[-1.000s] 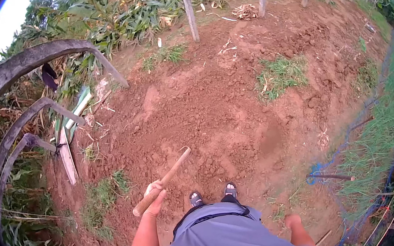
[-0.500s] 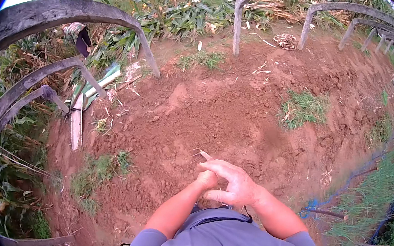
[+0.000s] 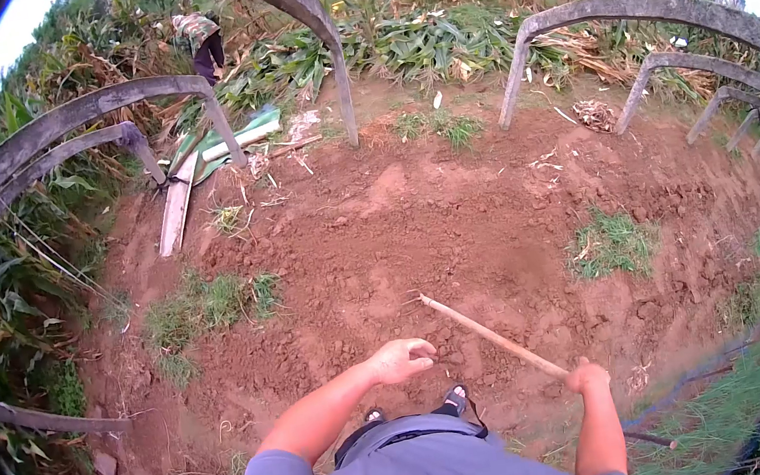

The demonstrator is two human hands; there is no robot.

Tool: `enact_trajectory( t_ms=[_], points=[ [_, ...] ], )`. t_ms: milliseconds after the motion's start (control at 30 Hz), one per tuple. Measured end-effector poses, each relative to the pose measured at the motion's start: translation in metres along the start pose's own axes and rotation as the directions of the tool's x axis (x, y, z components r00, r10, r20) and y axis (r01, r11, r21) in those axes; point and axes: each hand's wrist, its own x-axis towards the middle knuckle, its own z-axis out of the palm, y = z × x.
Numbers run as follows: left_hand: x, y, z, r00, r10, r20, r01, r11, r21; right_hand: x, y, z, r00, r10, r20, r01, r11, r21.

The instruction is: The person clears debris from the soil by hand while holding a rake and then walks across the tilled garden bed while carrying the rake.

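Observation:
A long wooden handle [image 3: 496, 338] slants across the view above the soil, a thin metal piece at its far end touching or just above the ground. My right hand [image 3: 588, 375] is wrapped round the near end of this handle. My left hand [image 3: 403, 361] is held out in front of my body, left of the handle and apart from it, fingers spread slightly and nothing in them. Below are my sandalled feet [image 3: 456, 400] on the reddish soil [image 3: 375, 267].
Concrete arches [image 3: 223, 123] stand at the left and more [image 3: 512, 73] at the right. A board [image 3: 180, 207] lies at the left. Grass clumps [image 3: 612, 244] dot the soil. A person [image 3: 202, 44] bends among corn plants at the back left. Netting [image 3: 740, 381] runs along the right.
The handle has passed from my left hand to my right hand, which has moved out to the right. My left hand has let go. The view has tilted up and turned left.

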Motion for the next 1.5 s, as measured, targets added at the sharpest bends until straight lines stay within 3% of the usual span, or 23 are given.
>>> enact_trajectory(
  t_ms=[33, 67, 100, 167, 200, 233, 300, 333, 367, 400, 467, 500, 533, 567, 633, 733, 867, 1000, 1067, 1167, 1267, 1400, 1500],
  points=[
    [-0.03, -0.023, -0.024, 0.998, -0.061, -0.032, 0.062, 0.998, 0.015, 0.038, 0.051, 0.107, 0.849, 0.16, 0.504, -0.356, 0.878, 0.321],
    [-0.065, -0.049, -0.052, 0.985, -0.138, -0.104, 0.14, 0.99, 0.012, 0.057, 0.086, 0.189, 0.656, 0.114, 0.746, -0.518, 0.787, 0.334],
    [-0.108, -0.07, -0.08, 0.915, -0.328, -0.236, 0.316, 0.945, -0.087, 0.054, 0.106, 0.254, 0.604, -0.018, 0.796, -0.575, 0.683, 0.451],
    [-0.211, -0.119, -0.136, 0.676, -0.527, -0.515, 0.479, 0.845, -0.237, 0.038, 0.121, 0.356, 0.663, -0.255, 0.704, -0.589, 0.402, 0.701],
    [-0.266, -0.114, -0.161, 0.517, -0.623, -0.587, 0.583, 0.759, -0.291, 0.009, 0.118, 0.384, 0.673, -0.25, 0.696, -0.608, 0.349, 0.713],
    [-0.33, -0.168, -0.179, 0.417, -0.523, -0.743, 0.626, 0.758, -0.182, -0.008, 0.109, 0.398, 0.697, -0.245, 0.673, -0.608, 0.296, 0.737],
    [-0.445, -0.182, -0.182, 0.178, -0.582, -0.793, 0.705, 0.638, -0.31, -0.027, 0.09, 0.408, 0.756, -0.234, 0.612, -0.579, 0.197, 0.791],
    [-0.496, -0.193, -0.159, 0.118, -0.562, -0.819, 0.779, 0.563, -0.274, -0.036, 0.08, 0.386, 0.798, -0.178, 0.576, -0.52, 0.282, 0.807],
    [-0.535, -0.208, -0.125, 0.085, -0.662, -0.745, 0.81, 0.481, -0.335, -0.035, 0.07, 0.359, 0.843, -0.056, 0.536, -0.444, 0.489, 0.75],
    [-0.548, -0.217, -0.082, 0.109, -0.817, -0.567, 0.55, 0.525, -0.65, -0.053, 0.046, 0.303, 0.888, 0.066, 0.454, -0.373, 0.681, 0.631],
    [-0.506, -0.216, -0.018, 0.191, -0.861, -0.471, 0.926, 0.318, -0.205, -0.071, 0.025, 0.242, 0.983, 0.149, 0.11, -0.186, 0.781, 0.596],
    [-0.476, -0.239, 0.006, 0.343, -0.825, -0.449, 0.89, 0.438, -0.127, -0.044, 0.032, 0.251, 0.976, 0.177, -0.127, -0.067, 0.801, 0.595],
    [-0.45, -0.28, 0.014, 0.691, -0.609, -0.388, 0.696, 0.706, 0.131, -0.084, -0.003, 0.179, 0.974, 0.221, -0.052, -0.128, 0.725, 0.676],
    [-0.394, -0.254, 0.004, 0.462, -0.81, -0.362, 0.777, 0.567, -0.275, -0.081, -0.014, 0.156, 0.964, 0.195, -0.181, -0.031, 0.756, 0.654],
    [-0.338, -0.177, -0.048, 0.634, -0.617, -0.466, 0.542, 0.785, -0.3, -0.091, -0.047, 0.097, 0.898, 0.142, -0.417, 0.133, 0.815, 0.565],
    [-0.329, -0.17, -0.117, 0.766, -0.438, -0.471, 0.212, 0.864, -0.457, -0.126, -0.122, 0.014, 0.793, 0.062, -0.606, 0.301, 0.825, 0.478],
    [-0.353, -0.172, -0.139, 0.62, -0.524, -0.584, 0.081, 0.783, -0.616, -0.127, -0.195, -0.024, 0.67, -0.094, -0.737, 0.515, 0.773, 0.37],
    [-0.354, -0.215, -0.064, 0.471, -0.669, -0.575, 0.06, 0.674, -0.736, -0.129, -0.242, -0.059, 0.676, -0.197, -0.71, 0.543, 0.785, 0.299],
    [-0.344, -0.227, -0.028, 0.431, -0.705, -0.563, 0.044, 0.64, -0.767, -0.117, -0.25, -0.075, 0.664, -0.208, -0.718, 0.571, 0.761, 0.308],
    [-0.321, -0.229, -0.005, 0.257, -0.8, -0.541, -0.144, 0.522, -0.84, -0.096, -0.254, -0.11, 0.648, -0.122, -0.752, 0.525, 0.786, 0.326],
    [-0.301, -0.239, -0.014, 0.151, -0.827, -0.542, -0.159, 0.521, -0.839, -0.069, -0.256, -0.149, 0.579, -0.1, -0.809, 0.509, 0.82, 0.263],
    [-0.285, -0.27, -0.037, 0.102, -0.823, -0.559, -0.183, 0.537, -0.824, -0.03, -0.27, -0.201, 0.525, -0.062, -0.849, 0.477, 0.847, 0.233],
    [-0.287, -0.287, -0.039, -0.061, -0.847, -0.528, -0.17, 0.53, -0.831, -0.002, -0.289, -0.235, 0.498, -0.064, -0.865, 0.475, 0.855, 0.21]
  ],
)
